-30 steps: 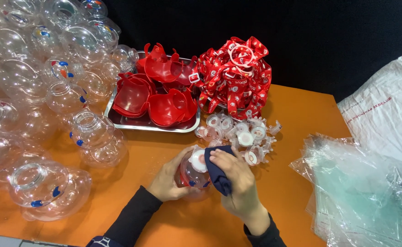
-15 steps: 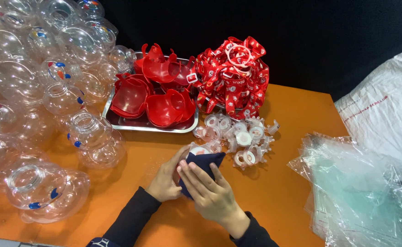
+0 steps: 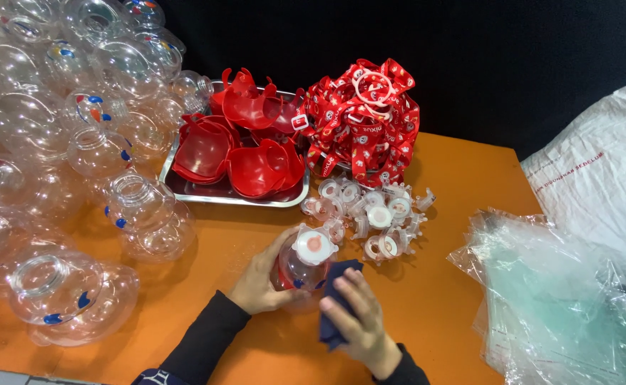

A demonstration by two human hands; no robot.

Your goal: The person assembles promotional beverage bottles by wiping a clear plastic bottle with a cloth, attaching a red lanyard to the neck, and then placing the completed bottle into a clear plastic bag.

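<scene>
My left hand (image 3: 259, 279) grips a clear round plastic container (image 3: 303, 265) with a red inner part and a white cap, held just above the orange table (image 3: 441, 285). My right hand (image 3: 356, 321) presses a dark blue cloth (image 3: 334, 299) against the container's lower right side. Both sleeves are black. Just beyond the container lies a heap of small white and clear caps (image 3: 373, 214).
A metal tray (image 3: 213, 194) holds red plastic shells (image 3: 245, 146). A pile of red printed straps (image 3: 363, 121) sits behind the caps. Several clear plastic containers (image 3: 70, 178) crowd the left side. Crinkled clear bags (image 3: 555, 299) and a white sack (image 3: 602, 171) lie at right.
The cloth covered the container's top half a second ago. My right hand has slid down and right with it, and the white cap shows again.
</scene>
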